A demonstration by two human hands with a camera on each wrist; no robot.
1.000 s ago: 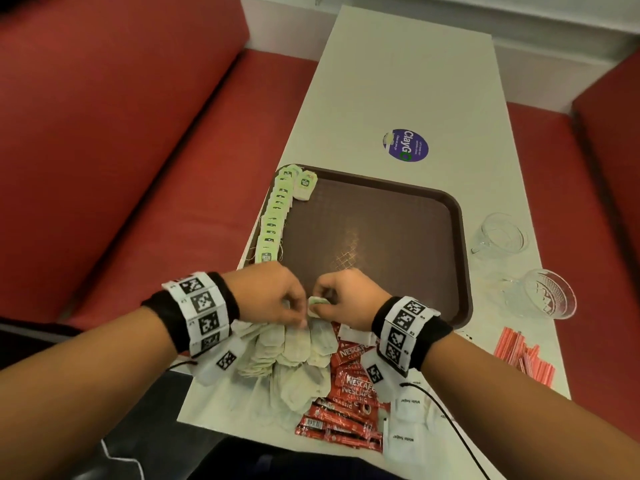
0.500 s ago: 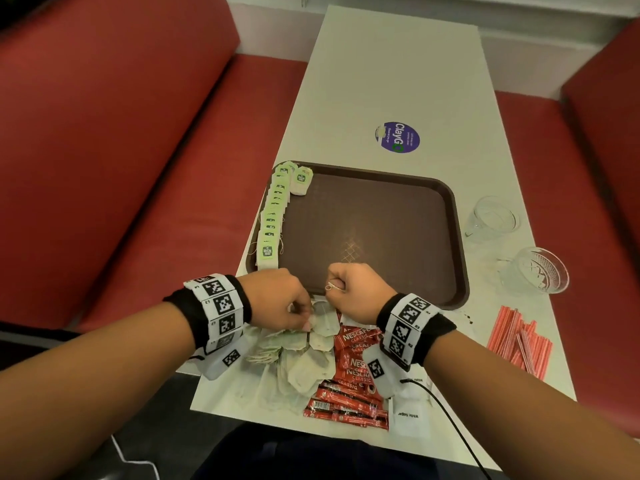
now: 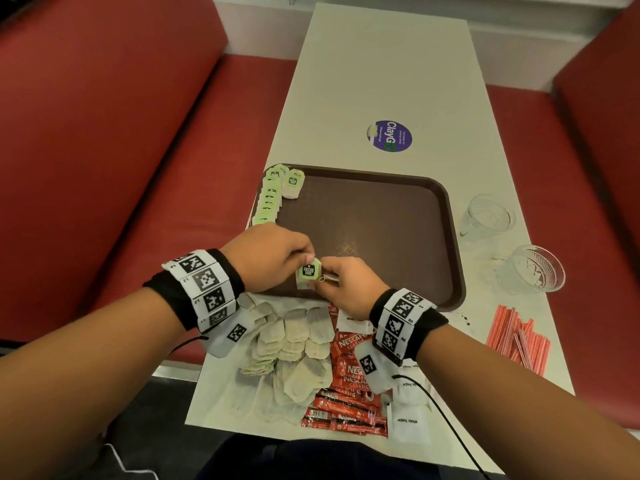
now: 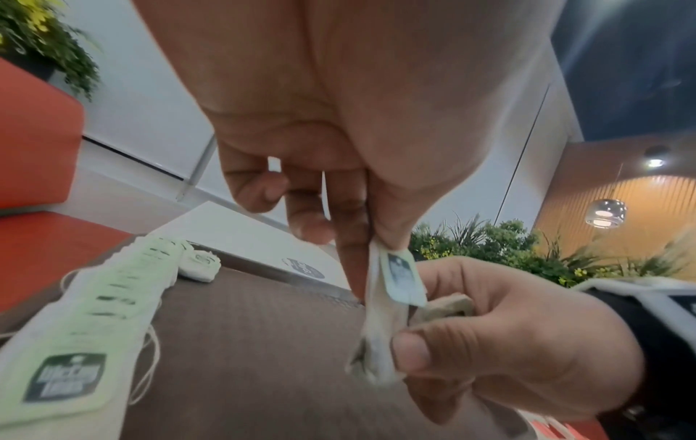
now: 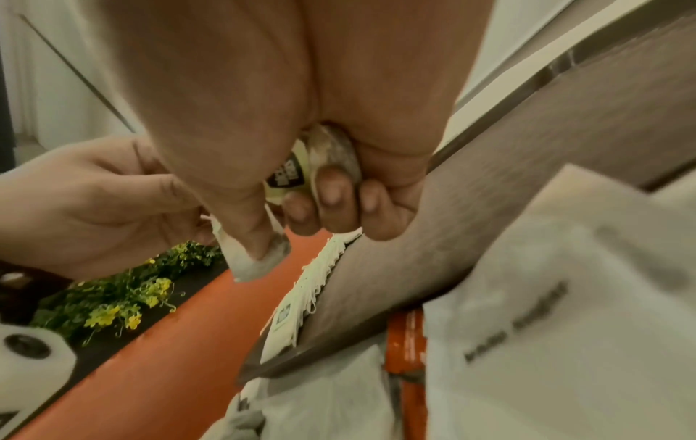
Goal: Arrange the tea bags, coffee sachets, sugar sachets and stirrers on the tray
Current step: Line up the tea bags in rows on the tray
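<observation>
Both hands hold one tea bag (image 3: 309, 274) with a green tag just above the near edge of the brown tray (image 3: 398, 216). My left hand (image 3: 273, 256) pinches its top, seen in the left wrist view at the tea bag (image 4: 380, 300). My right hand (image 3: 341, 284) pinches its lower part, and its curled fingers (image 5: 331, 193) also hold the tag and the folded bag (image 5: 331, 148). A row of tea bags (image 3: 268, 199) lines the tray's left side. Loose tea bags (image 3: 294, 344), red coffee sachets (image 3: 346, 386), white sugar sachets (image 3: 410, 424) and red stirrers (image 3: 516, 336) lie on the table.
Two clear glasses (image 3: 488, 216) (image 3: 533, 271) stand right of the tray. A purple round sticker (image 3: 389, 136) is on the white table (image 3: 381, 64) beyond the tray. Red bench seats (image 3: 121, 150) flank the table on both sides.
Both hands have lifted a tea bag from the loose pile and moved forward over the tray's near edge; its green tag now faces up between them.
</observation>
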